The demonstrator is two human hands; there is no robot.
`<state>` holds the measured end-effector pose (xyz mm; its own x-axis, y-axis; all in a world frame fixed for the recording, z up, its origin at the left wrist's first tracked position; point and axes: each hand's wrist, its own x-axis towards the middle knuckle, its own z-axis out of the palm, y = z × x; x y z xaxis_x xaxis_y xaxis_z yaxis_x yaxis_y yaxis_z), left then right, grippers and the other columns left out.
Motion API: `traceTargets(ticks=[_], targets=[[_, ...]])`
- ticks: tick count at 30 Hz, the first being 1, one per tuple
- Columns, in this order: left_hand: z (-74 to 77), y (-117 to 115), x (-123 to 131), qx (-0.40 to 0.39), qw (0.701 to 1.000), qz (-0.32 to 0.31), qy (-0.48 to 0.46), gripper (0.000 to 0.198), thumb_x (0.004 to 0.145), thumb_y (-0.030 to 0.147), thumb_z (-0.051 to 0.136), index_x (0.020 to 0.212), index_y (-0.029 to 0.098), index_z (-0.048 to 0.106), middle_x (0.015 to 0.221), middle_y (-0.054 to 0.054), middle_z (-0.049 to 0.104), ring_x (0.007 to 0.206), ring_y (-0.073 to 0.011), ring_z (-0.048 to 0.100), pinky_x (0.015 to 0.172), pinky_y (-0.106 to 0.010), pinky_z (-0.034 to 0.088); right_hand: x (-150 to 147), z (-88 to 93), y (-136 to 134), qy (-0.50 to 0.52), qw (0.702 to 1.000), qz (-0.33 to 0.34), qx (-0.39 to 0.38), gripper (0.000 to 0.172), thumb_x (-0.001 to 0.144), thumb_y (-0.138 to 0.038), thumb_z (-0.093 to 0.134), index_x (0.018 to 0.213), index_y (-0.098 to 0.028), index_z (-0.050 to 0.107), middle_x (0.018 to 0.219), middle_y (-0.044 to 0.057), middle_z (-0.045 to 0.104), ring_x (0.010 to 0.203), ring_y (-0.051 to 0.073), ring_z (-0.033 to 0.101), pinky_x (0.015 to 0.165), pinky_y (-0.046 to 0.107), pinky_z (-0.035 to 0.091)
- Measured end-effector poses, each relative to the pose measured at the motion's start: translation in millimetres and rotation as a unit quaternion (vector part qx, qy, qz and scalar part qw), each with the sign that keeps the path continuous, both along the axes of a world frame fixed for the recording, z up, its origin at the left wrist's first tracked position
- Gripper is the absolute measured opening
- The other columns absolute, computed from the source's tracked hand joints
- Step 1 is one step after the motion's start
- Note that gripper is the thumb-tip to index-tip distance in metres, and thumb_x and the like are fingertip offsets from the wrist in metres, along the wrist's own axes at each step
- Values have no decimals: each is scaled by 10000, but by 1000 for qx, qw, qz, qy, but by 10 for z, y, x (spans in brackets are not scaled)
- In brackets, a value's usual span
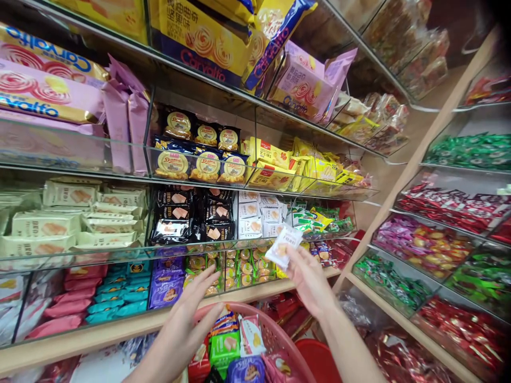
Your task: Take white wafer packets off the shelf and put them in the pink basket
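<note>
Currently, the right hand (pixel 311 284) pinches a small white rectangular plastic-wrapped packet (pixel 283 247) between thumb and fingers, in front of a tiered glass-fronted shelf with pale wooden edging (pixel 131 333). Behind it, slightly left, stand similar white packets (pixel 250 227), next to shiny black rectangular packets (pixel 172 230). The left hand (pixel 189 314) is unclenched, its fingers spread, near the left rim of a pink perforated plastic basket (pixel 288 334). In the basket lie a bright green packet (pixel 224 347) and a purple packet (pixel 245 370), among others.
</note>
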<state>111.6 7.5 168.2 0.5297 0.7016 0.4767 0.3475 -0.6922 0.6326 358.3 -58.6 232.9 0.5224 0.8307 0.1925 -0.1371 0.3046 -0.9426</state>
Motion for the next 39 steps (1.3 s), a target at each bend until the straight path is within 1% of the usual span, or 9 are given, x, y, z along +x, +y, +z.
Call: traceTargets(ticks=[4, 8, 13, 18, 22, 27, 31, 35, 39], targets=[[148, -249, 379, 3, 999, -29, -28, 555, 895, 415, 439, 1405, 351, 231, 1493, -29, 309, 1374, -212, 275, 1111, -494, 302, -537, -344, -234, 158, 986, 52, -19, 265, 744, -332, 714, 975, -222, 644, 1012, 24, 706, 903, 149, 650, 770, 245, 521], [9, -414, 587, 18, 999, -32, 27, 690, 869, 370, 486, 1442, 329, 104, 1525, -37, 232, 1400, -236, 198, 1120, -507, 285, -809, -571, -288, 202, 978, 51, -22, 311, 736, -305, 725, 1020, -233, 621, 1000, 18, 704, 891, 159, 647, 721, 246, 515], [-167, -419, 645, 16, 999, -22, 33, 610, 897, 315, 419, 1445, 272, 157, 1489, -84, 314, 1367, -246, 289, 1093, -504, 330, -965, -635, -294, 196, 980, 41, -16, 377, 718, -318, 740, 1054, -233, 593, 1033, 25, 693, 896, 172, 641, 702, 247, 504], [-125, -357, 574, -96, 992, -49, -60, 532, 881, 312, 455, 1389, 251, 310, 1403, -103, 437, 1290, -237, 412, 1066, -456, 372, -1021, -679, -335, 249, 967, 49, -25, 321, 794, -408, 645, 1048, -221, 584, 1009, 43, 699, 828, 173, 656, 639, 257, 508], [-98, -321, 525, -222, 959, -77, -160, 551, 844, 327, 520, 1352, 227, 330, 1362, -90, 487, 1245, -220, 469, 1052, -406, 404, -1028, -737, -345, 280, 958, 64, -23, 272, 809, -393, 631, 1020, -228, 580, 1014, 50, 705, 832, 180, 669, 646, 273, 514], [-80, -263, 475, -297, 917, -66, -258, 586, 813, 413, 570, 1312, 225, 327, 1301, -93, 524, 1228, -235, 485, 1014, -404, 451, -1037, -770, -342, 281, 957, 59, -32, 253, 774, -359, 679, 976, -232, 595, 1042, 43, 704, 898, 182, 666, 667, 263, 517], [-69, -264, 435, -243, 941, -37, -232, 566, 828, 426, 550, 1323, 274, 320, 1357, -56, 482, 1253, -213, 459, 1023, -365, 439, -1063, -785, -335, 283, 957, 51, -29, 274, 764, -351, 694, 993, -241, 592, 1067, 34, 696, 935, 180, 658, 702, 268, 526], [-147, -337, 434, -169, 979, -16, -117, 565, 874, 420, 456, 1384, 293, 251, 1467, -49, 363, 1327, -232, 368, 1047, -391, 408, -1113, -812, -304, 290, 956, 43, -24, 292, 707, -356, 744, 944, -242, 614, 1041, 23, 702, 891, 179, 669, 665, 262, 535], [-263, -393, 442, -129, 991, 4, -26, 585, 889, 441, 391, 1424, 300, 201, 1466, -61, 364, 1339, -244, 347, 1057, -445, 380, -1145, -879, -281, 325, 945, 7, -44, 433, 579, -407, 816, 937, -254, 627, 989, 24, 716, 857, 204, 676, 613, 278, 543]])
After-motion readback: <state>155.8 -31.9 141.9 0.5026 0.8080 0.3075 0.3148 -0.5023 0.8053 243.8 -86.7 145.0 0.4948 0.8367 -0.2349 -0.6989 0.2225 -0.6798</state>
